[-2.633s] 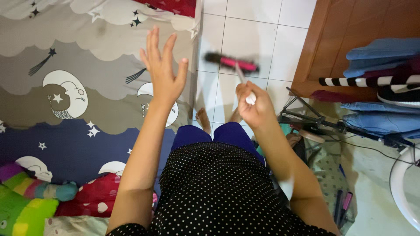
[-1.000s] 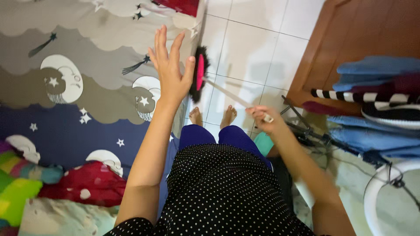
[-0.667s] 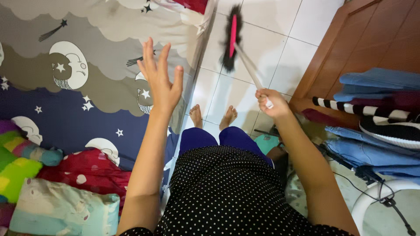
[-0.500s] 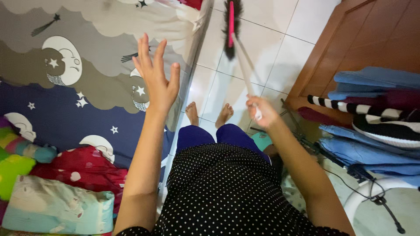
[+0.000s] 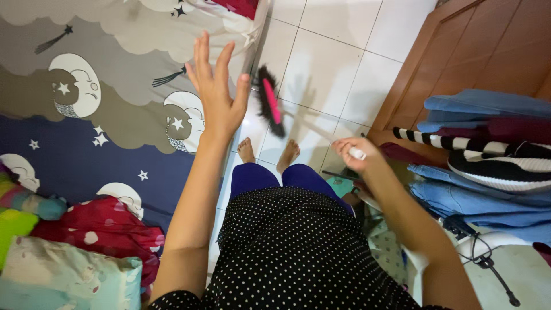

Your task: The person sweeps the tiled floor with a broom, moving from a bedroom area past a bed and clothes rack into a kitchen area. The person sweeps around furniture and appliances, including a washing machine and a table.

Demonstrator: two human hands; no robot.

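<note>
Bed sheet [image 5: 86, 74], grey, beige and navy cotton printed with crescent moons, stars and comets, fills the left half of the view, its edge running down beside the white square-tiled floor [image 5: 338, 51]. Brown wooden door panel [image 5: 482, 51] takes the upper right. In front of it, a stack of folded clothes [image 5: 488, 155]: blue denim pieces, a maroon layer, a black-and-white striped piece. My dotted black top and blue shorts occupy bottom centre; my bare feet stand on the tiles just past the shorts. Lower left on the bed: a red heart-print cushion [image 5: 109, 235], a pale blue-green printed pillow [image 5: 63, 281], a green and multicoloured plush toy [image 5: 17, 209] at the frame edge. Lower right: part of a white ring-shaped stand with a black cable. My left hand [image 5: 215, 95] is raised over the bed's edge, fingers spread, palm away from me, gripping nothing. My right hand [image 5: 357, 155] is clenched around the white end of the handle of the pink-backed, black-bristled hand brush [image 5: 270, 103]. The handle is motion-blurred and hard to trace. The brush head hangs in the air above the floor tiles, tilted, just right of my left hand's fingers; I cannot tell whether they touch.
</note>
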